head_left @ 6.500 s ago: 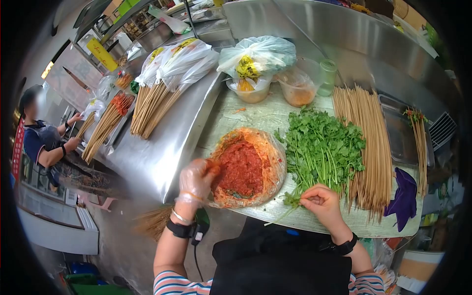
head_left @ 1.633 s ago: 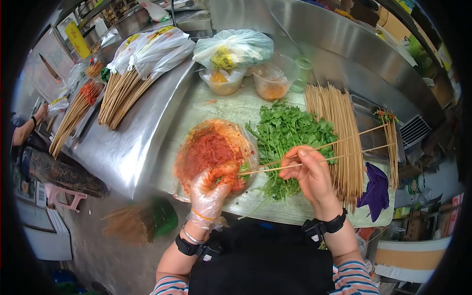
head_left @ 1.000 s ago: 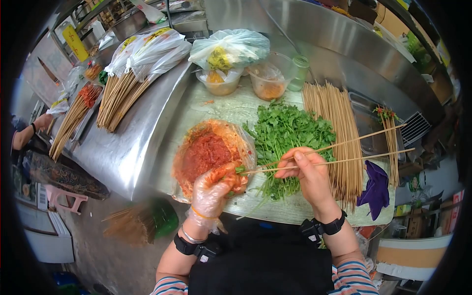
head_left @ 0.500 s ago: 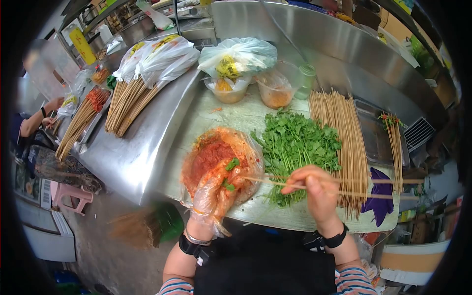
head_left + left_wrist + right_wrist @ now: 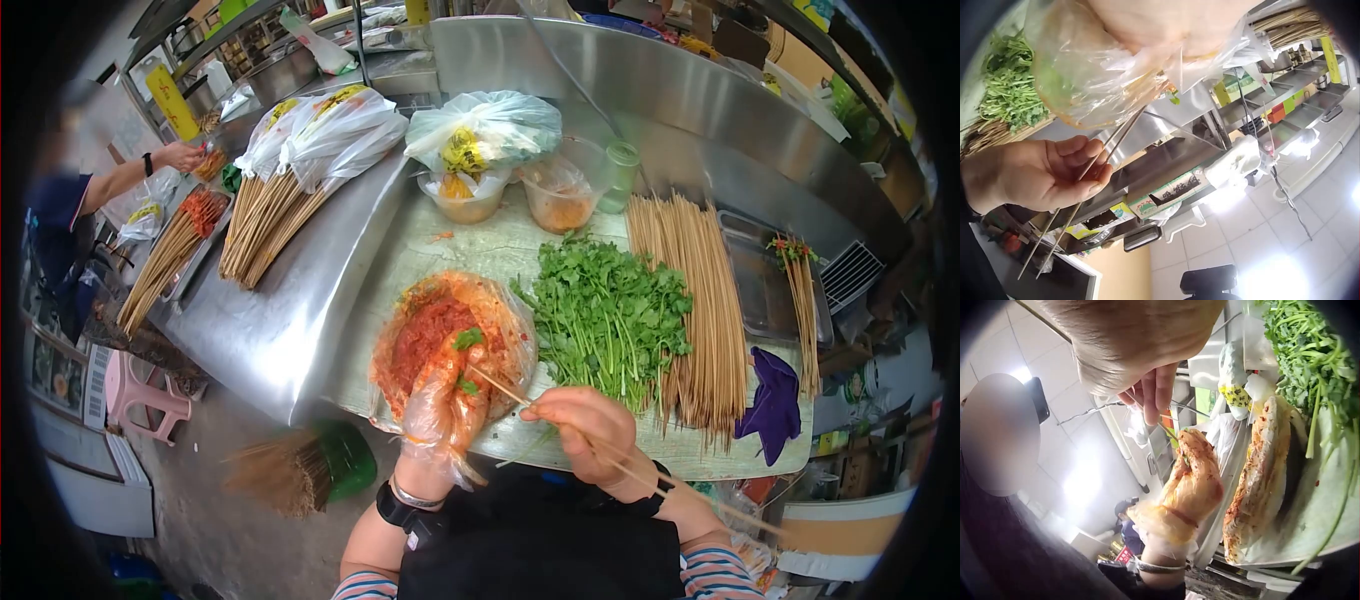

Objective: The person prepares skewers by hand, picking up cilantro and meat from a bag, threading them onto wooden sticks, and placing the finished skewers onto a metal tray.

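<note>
In the head view, my left hand (image 5: 440, 400), in a clear plastic glove smeared red, is over the front of a plastic-lined bowl (image 5: 522, 335) of chunky red paste (image 5: 412, 345). Its curled fingers hold a bit of green cilantro (image 5: 468, 339), whose leaves poke out; the rest is hidden. My bare right hand (image 5: 590, 430) pinches two thin bamboo skewers (image 5: 498, 386), their tips meeting the left fingers. The left wrist view shows these skewers (image 5: 1055, 247) running through the right fingers. In the right wrist view, the gloved fingertips (image 5: 1194, 439) close around the skewer tips.
Right of the bowl lie a cilantro heap (image 5: 612, 325), a row of bare skewers (image 5: 690, 330) and a purple cloth (image 5: 770, 402). Behind are a metal tray (image 5: 760, 300) and tubs (image 5: 560, 205). Bagged skewers (image 5: 262, 225) lie on the steel counter; another person (image 5: 70, 215) stands left.
Earlier my right hand pinched a cilantro sprig; now it holds two skewers. Over the last half second it has dropped and moved left, the skewers' far ends swinging down toward me.
</note>
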`<state>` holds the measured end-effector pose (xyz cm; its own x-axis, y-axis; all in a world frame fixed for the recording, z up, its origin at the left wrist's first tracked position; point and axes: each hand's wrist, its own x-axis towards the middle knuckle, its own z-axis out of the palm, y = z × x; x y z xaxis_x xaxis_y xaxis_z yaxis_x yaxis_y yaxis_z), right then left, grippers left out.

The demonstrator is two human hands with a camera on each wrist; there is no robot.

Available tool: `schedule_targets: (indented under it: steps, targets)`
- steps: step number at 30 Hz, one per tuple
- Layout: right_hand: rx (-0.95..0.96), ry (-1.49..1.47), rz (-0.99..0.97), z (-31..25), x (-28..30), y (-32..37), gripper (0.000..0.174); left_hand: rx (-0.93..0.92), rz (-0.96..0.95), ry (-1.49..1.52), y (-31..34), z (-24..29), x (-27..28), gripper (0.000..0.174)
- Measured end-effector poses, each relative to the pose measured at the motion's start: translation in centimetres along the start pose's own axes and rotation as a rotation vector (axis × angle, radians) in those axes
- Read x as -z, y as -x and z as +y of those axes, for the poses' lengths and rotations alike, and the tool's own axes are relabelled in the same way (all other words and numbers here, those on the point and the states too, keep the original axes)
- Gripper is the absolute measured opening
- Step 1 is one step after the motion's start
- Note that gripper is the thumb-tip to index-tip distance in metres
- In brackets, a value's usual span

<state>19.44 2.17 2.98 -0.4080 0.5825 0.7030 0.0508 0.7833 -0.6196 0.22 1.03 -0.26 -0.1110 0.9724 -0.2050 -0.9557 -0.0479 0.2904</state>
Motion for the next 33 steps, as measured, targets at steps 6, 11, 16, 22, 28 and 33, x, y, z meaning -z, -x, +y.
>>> schedule_targets:
  steps: [6,11,16,22,28,33]
  targets:
    - [0.099,0.147,-0.027,-0.5,-1.0,-1.1,0.030,-0.224,0.034,-0.237,-0.5,-1.0,1.2,0.033]
    - [0.117,0.151,-0.019,0.6,-2.2,-1.0,0.034,-0.239,0.023,-0.294,-0.6,-0.8,1.6,0.033]
    - [0.061,0.193,-0.094,0.2,-2.5,-1.5,0.033,-0.275,0.061,-0.421,-0.7,-0.7,1.8,0.030]
    - [0.126,0.225,-0.074,0.5,-2.9,-1.7,0.038,-0.300,0.026,-0.438,-1.2,-0.3,2.6,0.029]
    - [0.071,0.179,-0.037,0.4,-3.5,-1.0,0.054,-0.328,-0.003,-0.536,-0.9,-0.1,2.7,0.031]
    - [-0.004,0.234,-0.095,0.7,-4.0,-1.2,0.058,-0.197,-0.030,-0.559,-0.7,0.0,2.4,0.030]
